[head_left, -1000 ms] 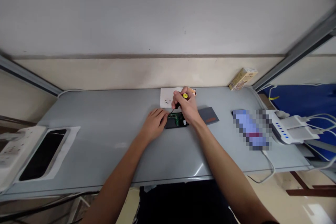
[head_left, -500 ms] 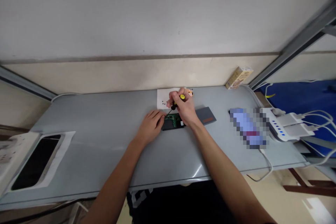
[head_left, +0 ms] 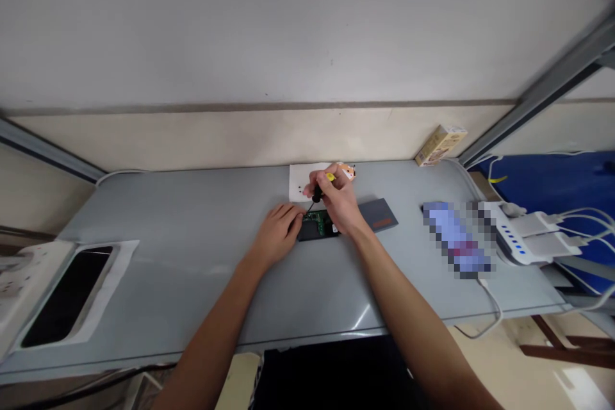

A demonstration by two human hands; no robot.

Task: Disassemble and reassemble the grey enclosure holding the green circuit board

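A small opened electronic device [head_left: 314,225] lies flat on the table, a green circuit board showing in its dark case. My left hand [head_left: 278,227] grips its left end, fingertips gathered at the upper left corner. In my right hand [head_left: 337,197] is a small screwdriver [head_left: 318,193] with a yellow and black handle, held tilted. Its thin shaft reaches down to the board's upper left, close to my left fingertips; whether the tip sits in a screw is too small to tell. A dark grey cover [head_left: 378,214] with a reddish mark lies right of the device, partly behind my right wrist.
Behind the device is a white paper [head_left: 296,178] with several tiny dark pieces. To the right are a phone [head_left: 454,237] on a cable, a power strip [head_left: 513,237] with chargers, and a small box [head_left: 441,145]. A black-screened tablet or phone [head_left: 70,295] lies far left.
The view has shifted slightly. The screwdriver handle has turned a little in my right fingers and its shaft stands steeper. My left hand stays on the device.
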